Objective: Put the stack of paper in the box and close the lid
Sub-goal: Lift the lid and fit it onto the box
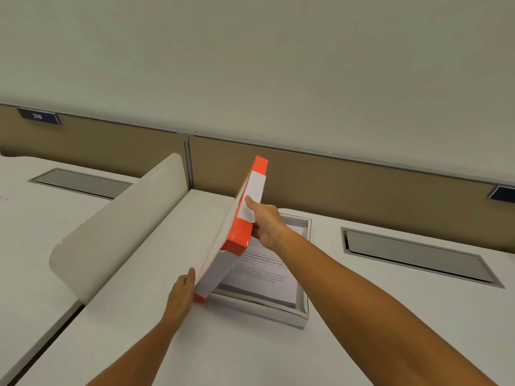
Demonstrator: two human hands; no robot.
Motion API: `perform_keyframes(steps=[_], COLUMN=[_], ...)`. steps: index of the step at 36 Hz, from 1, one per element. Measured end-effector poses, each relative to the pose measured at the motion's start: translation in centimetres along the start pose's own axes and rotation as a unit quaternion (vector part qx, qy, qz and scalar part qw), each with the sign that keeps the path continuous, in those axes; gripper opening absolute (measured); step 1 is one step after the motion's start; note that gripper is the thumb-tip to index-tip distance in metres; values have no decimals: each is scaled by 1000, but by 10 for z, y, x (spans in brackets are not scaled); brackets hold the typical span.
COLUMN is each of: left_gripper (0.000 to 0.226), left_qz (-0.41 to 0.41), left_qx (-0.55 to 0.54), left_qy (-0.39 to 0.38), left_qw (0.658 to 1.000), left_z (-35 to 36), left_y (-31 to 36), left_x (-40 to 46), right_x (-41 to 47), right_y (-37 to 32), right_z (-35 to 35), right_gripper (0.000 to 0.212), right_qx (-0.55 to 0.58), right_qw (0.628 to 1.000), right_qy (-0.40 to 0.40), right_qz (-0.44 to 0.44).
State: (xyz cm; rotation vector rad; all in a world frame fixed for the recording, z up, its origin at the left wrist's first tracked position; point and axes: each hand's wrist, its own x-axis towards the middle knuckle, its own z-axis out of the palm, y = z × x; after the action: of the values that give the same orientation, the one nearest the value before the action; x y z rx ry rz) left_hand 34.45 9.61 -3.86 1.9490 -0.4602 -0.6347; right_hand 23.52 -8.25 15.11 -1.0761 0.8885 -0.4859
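Note:
A shallow white box sits on the desk with a stack of printed paper lying inside it. The orange and white lid stands tilted up on edge over the box's left side, its lower corner near the desk. My right hand grips the lid's upper side edge, thumb on the white label. My left hand presses against the lid's lower left face, near its bottom corner.
A curved white divider panel rises just left of the lid. Two recessed grey cable trays lie in the desks. A tan partition wall runs along the back, with dark number plates on it.

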Motion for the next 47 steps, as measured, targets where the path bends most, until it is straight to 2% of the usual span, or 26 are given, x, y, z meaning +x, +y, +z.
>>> perform_keyframes(steps=[3,7,11,18,26,30,40,47], left_gripper=[44,52,50,47,41,44,44,47], left_qz=[-29,-85,-53,-32,5,30,65,86], left_qx=[9,-14,47,68,26,8,37,43], left_qy=[10,-45,-65,-100,-83,-72,-49,-34], left_qw=[999,995,995,992,996,997,996,995], left_z=[-1,-2,2,9,12,14,28,31], left_y=[0,12,14,16,21,29,50,51], left_x=[10,25,29,28,20,20,14,9], right_x=[4,8,10,4,5,-1,-1,0], right_y=[0,4,8,8,27,33,63,89], right_z=[-7,-19,-32,-63,-99,-114,-139,-147], right_gripper=[44,48,40,17,19,11,30,43], right_qx=[-7,-26,-22,-81,-142,-154,-126,-163], right_qw=[1000,999,999,994,985,983,982,973], right_qy=[11,27,31,64,80,84,113,132], right_qz=[2,9,12,38,51,61,86,98])
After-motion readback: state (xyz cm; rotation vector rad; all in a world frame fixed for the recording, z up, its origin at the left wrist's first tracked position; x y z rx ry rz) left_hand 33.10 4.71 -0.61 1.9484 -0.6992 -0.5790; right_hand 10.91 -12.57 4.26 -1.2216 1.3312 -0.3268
